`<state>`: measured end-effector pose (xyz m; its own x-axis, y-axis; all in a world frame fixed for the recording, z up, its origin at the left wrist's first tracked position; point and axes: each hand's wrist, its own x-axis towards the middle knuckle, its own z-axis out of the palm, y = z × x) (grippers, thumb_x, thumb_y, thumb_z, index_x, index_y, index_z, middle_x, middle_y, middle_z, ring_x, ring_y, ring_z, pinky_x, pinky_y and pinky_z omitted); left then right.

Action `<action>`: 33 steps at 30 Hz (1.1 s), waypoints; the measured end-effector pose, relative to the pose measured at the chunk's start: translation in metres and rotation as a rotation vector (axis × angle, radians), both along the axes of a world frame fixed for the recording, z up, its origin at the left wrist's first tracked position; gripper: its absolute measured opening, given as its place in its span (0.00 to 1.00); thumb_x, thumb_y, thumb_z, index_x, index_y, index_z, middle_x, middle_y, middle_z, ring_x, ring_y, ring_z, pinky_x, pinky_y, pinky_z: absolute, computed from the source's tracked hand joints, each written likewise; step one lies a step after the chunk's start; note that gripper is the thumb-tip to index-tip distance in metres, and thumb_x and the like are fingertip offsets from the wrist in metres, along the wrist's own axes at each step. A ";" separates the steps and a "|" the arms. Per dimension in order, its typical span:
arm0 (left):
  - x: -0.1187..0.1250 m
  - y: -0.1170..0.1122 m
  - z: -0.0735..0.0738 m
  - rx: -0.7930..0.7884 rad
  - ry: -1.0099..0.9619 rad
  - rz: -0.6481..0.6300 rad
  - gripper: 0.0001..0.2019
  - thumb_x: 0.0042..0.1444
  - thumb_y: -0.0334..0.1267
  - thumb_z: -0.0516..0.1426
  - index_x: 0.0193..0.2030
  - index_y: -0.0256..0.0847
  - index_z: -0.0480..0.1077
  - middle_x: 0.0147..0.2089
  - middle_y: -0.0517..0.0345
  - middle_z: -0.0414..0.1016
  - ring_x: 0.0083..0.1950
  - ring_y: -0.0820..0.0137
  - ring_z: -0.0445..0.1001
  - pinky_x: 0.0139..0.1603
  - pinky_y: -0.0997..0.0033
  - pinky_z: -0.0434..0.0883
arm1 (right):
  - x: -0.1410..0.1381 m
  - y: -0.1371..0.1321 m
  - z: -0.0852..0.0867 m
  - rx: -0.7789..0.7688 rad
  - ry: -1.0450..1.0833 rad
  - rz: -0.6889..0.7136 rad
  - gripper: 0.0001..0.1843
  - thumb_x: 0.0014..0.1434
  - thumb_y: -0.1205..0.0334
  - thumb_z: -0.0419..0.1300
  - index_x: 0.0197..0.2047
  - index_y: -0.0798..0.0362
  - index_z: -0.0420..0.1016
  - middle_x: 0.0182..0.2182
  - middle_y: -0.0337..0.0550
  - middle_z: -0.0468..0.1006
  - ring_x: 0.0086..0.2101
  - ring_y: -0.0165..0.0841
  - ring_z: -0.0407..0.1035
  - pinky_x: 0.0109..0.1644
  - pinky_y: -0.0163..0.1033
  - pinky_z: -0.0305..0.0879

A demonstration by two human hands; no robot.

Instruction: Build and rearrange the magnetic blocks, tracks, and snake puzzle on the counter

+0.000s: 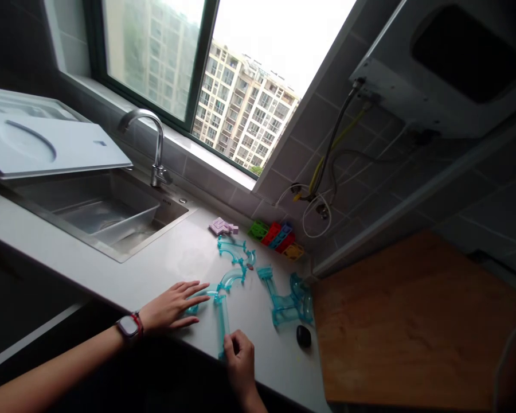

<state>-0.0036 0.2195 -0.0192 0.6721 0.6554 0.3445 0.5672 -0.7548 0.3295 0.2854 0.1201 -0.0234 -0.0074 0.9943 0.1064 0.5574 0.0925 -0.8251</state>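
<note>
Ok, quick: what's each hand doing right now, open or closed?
Left hand: open, spread over a teal track piece.
Right hand: closed, pinching the straight teal track near its end.

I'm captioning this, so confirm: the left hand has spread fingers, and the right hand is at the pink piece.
Partly wrong: the head view shows the right hand at the straight turquoise piece, not the pink piece. The left hand does have spread fingers.

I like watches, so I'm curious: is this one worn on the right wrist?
No, the watch sits just behind the left hand, while the wrist below the right hand looks bare.
</note>
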 end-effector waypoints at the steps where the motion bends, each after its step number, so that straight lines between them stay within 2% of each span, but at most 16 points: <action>1: 0.000 0.000 -0.001 -0.008 -0.001 0.009 0.29 0.66 0.55 0.56 0.72 0.58 0.60 0.77 0.56 0.57 0.72 0.52 0.62 0.70 0.52 0.62 | 0.000 -0.001 0.000 0.007 -0.010 0.000 0.19 0.67 0.53 0.55 0.25 0.51 0.67 0.23 0.35 0.67 0.27 0.31 0.63 0.31 0.35 0.55; 8: 0.001 0.000 -0.004 -0.023 -0.009 0.030 0.29 0.66 0.54 0.56 0.72 0.57 0.61 0.76 0.55 0.59 0.72 0.52 0.63 0.70 0.51 0.62 | 0.001 -0.002 -0.003 0.031 -0.032 0.007 0.19 0.68 0.54 0.55 0.25 0.51 0.66 0.23 0.35 0.67 0.27 0.31 0.63 0.32 0.34 0.56; 16: 0.002 -0.003 0.000 -0.049 -0.073 0.080 0.26 0.67 0.49 0.55 0.71 0.55 0.63 0.73 0.52 0.63 0.71 0.54 0.66 0.69 0.52 0.65 | -0.001 -0.003 0.001 0.010 -0.019 0.017 0.20 0.68 0.52 0.54 0.25 0.51 0.65 0.24 0.35 0.65 0.27 0.31 0.62 0.32 0.35 0.56; 21: 0.003 -0.004 0.002 -0.041 -0.140 0.101 0.25 0.66 0.48 0.57 0.69 0.54 0.66 0.72 0.51 0.65 0.69 0.54 0.68 0.68 0.52 0.67 | 0.011 -0.001 0.005 0.016 0.028 -0.021 0.22 0.68 0.49 0.54 0.24 0.50 0.62 0.21 0.34 0.63 0.26 0.31 0.61 0.30 0.34 0.57; 26: 0.003 -0.005 0.000 -0.029 -0.141 0.103 0.22 0.67 0.47 0.56 0.67 0.54 0.69 0.72 0.51 0.66 0.69 0.54 0.68 0.68 0.52 0.67 | 0.034 0.020 0.017 0.171 -0.352 -0.166 0.22 0.70 0.52 0.52 0.24 0.48 0.59 0.22 0.35 0.65 0.25 0.32 0.63 0.32 0.36 0.58; 33: 0.002 -0.007 0.000 -0.039 -0.088 0.145 0.21 0.68 0.46 0.54 0.66 0.52 0.69 0.71 0.48 0.66 0.67 0.54 0.69 0.67 0.49 0.67 | 0.048 0.056 0.025 0.212 -0.543 -0.129 0.17 0.69 0.50 0.56 0.30 0.50 0.70 0.27 0.42 0.74 0.28 0.36 0.68 0.36 0.39 0.57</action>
<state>-0.0015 0.2124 -0.0191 0.5382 0.7570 0.3705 0.6367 -0.6532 0.4098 0.3330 0.1759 0.0019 0.0032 0.9483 0.3175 0.9122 0.1274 -0.3895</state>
